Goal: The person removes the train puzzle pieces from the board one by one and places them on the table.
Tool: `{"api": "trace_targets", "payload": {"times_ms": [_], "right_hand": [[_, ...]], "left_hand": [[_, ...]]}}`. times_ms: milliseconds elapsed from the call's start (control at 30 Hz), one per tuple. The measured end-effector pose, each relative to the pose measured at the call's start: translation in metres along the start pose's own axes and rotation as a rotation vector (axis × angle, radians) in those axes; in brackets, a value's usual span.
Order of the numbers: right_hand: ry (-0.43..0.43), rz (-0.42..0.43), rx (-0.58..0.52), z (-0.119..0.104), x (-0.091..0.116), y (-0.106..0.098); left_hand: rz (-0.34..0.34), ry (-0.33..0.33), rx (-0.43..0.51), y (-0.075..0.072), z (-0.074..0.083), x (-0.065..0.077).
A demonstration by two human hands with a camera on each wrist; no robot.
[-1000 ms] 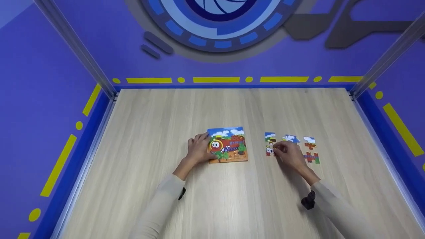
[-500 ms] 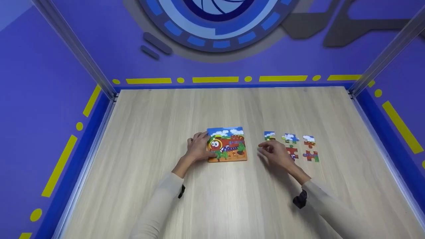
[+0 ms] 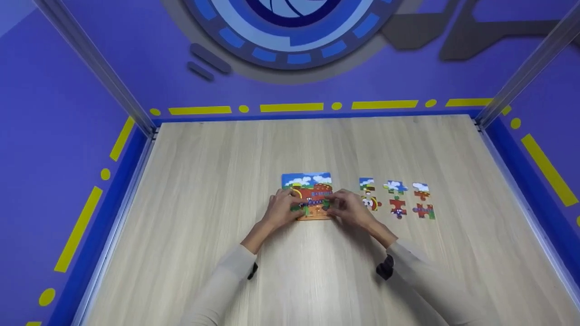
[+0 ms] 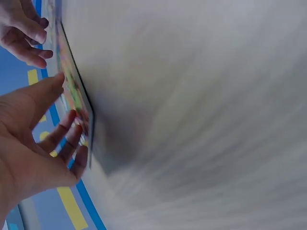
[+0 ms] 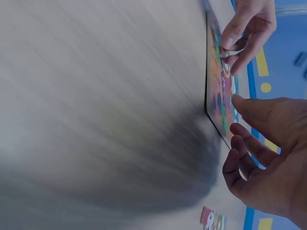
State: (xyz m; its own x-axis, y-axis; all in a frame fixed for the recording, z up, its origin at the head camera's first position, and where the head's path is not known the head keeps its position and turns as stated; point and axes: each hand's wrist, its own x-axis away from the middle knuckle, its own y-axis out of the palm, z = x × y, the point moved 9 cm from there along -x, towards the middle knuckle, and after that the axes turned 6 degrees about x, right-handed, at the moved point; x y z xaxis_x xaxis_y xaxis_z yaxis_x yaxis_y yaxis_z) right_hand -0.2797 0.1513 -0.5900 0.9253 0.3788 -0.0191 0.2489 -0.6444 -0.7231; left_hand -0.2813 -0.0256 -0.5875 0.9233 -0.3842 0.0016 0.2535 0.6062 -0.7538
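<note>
A square picture puzzle board [image 3: 313,182] with a red train, blue sky and clouds lies flat on the table in the head view. My left hand [image 3: 282,209] is over its lower left part, thumb and fingers apart and the tips at its surface. At the right edge is my right hand [image 3: 352,209], its thumb and fingertips close to the board. Both wrist views show a gap between each thumb and its fingers. In the right wrist view a small pale bit shows by the left fingers [image 5: 256,40]; what it is I cannot tell.
Right of the board, several loose jigsaw pieces lie in two rows, among them a cloud piece [image 3: 395,187], a train-face piece [image 3: 370,203] and a red piece [image 3: 424,211]. The wooden table [image 3: 217,172] is bordered by blue walls [image 3: 290,90] with yellow marks.
My right hand has moved left from the loose pieces to the board's right edge, uncovering the train-face piece. My left hand has slid right from the board's left edge onto its picture.
</note>
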Motion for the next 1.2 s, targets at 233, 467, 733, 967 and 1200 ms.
{"api": "trace_targets", "payload": {"times_ms": [233,467,733,967,1200], "right_hand": [[-0.009,-0.031,0.083,-0.002,-0.005,0.012],[0.07,-0.082,0.148,-0.001,-0.01,0.016],[0.108,-0.141,0.164,-0.002,-0.019,0.016],[0.14,-0.159,0.125,0.001,-0.021,0.016],[0.126,-0.146,0.154,-0.001,-0.023,0.017]], "left_hand": [[-0.06,0.064,-0.053,0.006,-0.003,-0.002],[-0.112,0.09,-0.049,0.01,-0.003,-0.002],[-0.203,0.095,-0.097,0.008,-0.002,-0.005],[-0.213,0.086,-0.098,0.008,-0.002,-0.005],[-0.224,0.053,-0.09,0.008,-0.005,-0.005]]}}
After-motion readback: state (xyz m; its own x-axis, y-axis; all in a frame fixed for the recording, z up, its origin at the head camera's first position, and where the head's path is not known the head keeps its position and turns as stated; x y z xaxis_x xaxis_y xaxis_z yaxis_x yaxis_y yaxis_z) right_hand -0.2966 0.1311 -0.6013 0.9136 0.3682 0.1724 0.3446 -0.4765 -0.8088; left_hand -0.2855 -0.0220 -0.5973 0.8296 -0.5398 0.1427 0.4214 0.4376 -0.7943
